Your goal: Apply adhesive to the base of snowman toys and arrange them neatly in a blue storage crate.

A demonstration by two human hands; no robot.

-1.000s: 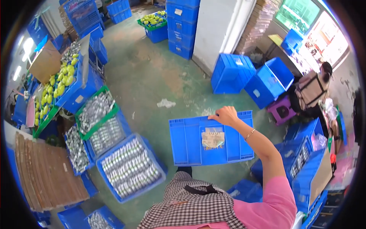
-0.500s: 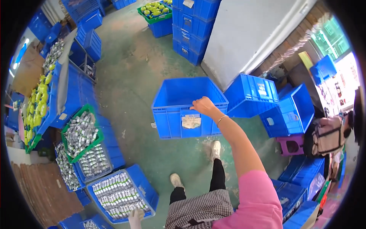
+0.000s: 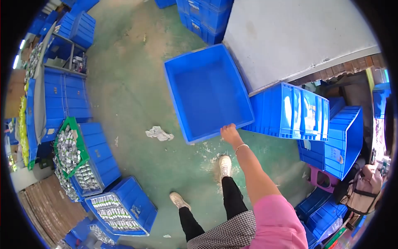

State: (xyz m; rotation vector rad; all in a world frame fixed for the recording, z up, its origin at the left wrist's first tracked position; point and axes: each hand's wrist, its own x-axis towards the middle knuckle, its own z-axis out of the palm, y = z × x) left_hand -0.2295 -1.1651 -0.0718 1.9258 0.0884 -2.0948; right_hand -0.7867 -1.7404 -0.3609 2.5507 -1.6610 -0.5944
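My right hand (image 3: 231, 133) has its fingers closed over the near rim of a large blue plastic crate (image 3: 209, 89). The right arm reaches forward, with a thin bracelet at the wrist. No contents show inside the crate, whose open top faces me. It sits slightly askew beside the pale wall panel; whether its base rests fully on the floor, I cannot tell. A crumpled whitish cloth (image 3: 159, 133) lies on the floor at its left. My left hand is out of view.
Another blue crate (image 3: 286, 110) touches the right side, with a tipped one (image 3: 336, 141) beyond. At left stand crates of small silver-wrapped items (image 3: 112, 212) and a green tray (image 3: 71, 145). Stacked crates (image 3: 205, 18) rise at the back. A pink stool (image 3: 321, 179) is at right.
The crate has turned and shifted, so its inside now faces me and its front label is hidden. The whitish cloth has come into view. My gloved left hand has left the picture.
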